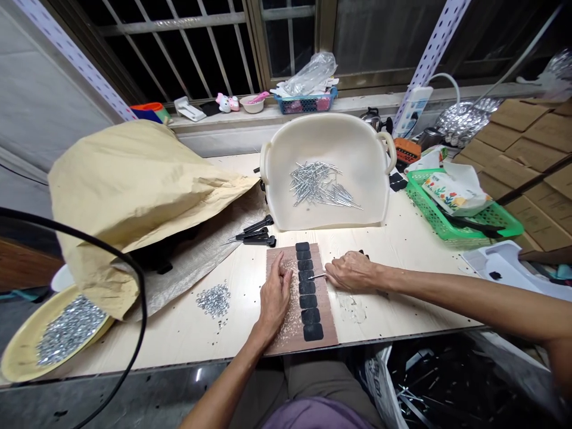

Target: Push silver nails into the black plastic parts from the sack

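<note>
A brown board (pixel 326 325) lies at the table's front edge with a column of several black pads (pixel 307 288) down its middle. My left hand (pixel 274 295) rests flat on the board's left part, over small shiny bits, with its fingers stretched out. My right hand (pixel 351 272) is closed in a pinch on a thin metal nail (pixel 316 276) whose tip points left at one of the black pads.
A white tub (pixel 277 155) with a heap of nails stands behind the board. Black-handled tools (pixel 257 233) lie left of it beside a big tan paper bag (pixel 129 190). A yellow dish (pixel 20 357) of small metal pieces sits front left. A green basket (pixel 422 202) is at right.
</note>
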The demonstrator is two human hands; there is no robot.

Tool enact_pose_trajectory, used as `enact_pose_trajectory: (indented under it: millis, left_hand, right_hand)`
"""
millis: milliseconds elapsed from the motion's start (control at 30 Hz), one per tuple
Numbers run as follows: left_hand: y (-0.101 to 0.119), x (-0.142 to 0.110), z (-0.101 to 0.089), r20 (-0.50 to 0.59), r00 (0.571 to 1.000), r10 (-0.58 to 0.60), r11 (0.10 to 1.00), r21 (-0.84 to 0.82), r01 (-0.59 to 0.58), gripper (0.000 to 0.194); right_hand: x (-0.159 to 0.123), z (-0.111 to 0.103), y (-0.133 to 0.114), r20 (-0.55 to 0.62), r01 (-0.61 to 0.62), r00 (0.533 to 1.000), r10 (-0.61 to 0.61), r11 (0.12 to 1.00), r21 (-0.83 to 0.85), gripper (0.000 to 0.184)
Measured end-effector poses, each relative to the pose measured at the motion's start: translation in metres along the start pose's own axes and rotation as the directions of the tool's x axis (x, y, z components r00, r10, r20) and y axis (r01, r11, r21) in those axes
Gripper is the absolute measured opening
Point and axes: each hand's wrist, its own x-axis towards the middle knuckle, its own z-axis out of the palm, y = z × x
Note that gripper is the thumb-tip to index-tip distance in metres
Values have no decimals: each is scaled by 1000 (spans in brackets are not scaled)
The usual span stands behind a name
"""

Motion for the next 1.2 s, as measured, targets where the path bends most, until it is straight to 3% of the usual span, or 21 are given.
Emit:
enact_pose_trajectory:
  millis: [200,367,533,700,1000,1100,1200]
  left_hand:
    - [0,-1,0,3,1000,25,1000,17,-25,47]
    - [0,-2,-1,-5,999,33,999,21,-33,46]
    - [0,-1,-2,-1,999,39,999,14,-39,47]
    - [0,-1,-1,2,999,43,999,23,-43,48]
    - [-2,-1,0,-15,998,54,998,16,-54,47]
    - [-1,-3,-1,-25,998,50,999,18,-49,46]
    - [0,-6,-3,-28,998,55,998,24,-55,45]
  right_hand:
    - [7,-2,10,8,-41,999,41,999,14,37]
    - [11,-7,8,89,-182,981,175,981,75,43]
    - [-9,-1,-20,14,-9,1000,8,999,47,38]
    - [-11,-4,-14,4,-153,988,153,988,21,34]
    - [8,-20,-11,45,-249,968,247,967,56,37]
    - [-21,-37,-12,82,-264,962,260,963,53,40]
    - [-98,-41,-14,135,-208,971,196,974,87,47]
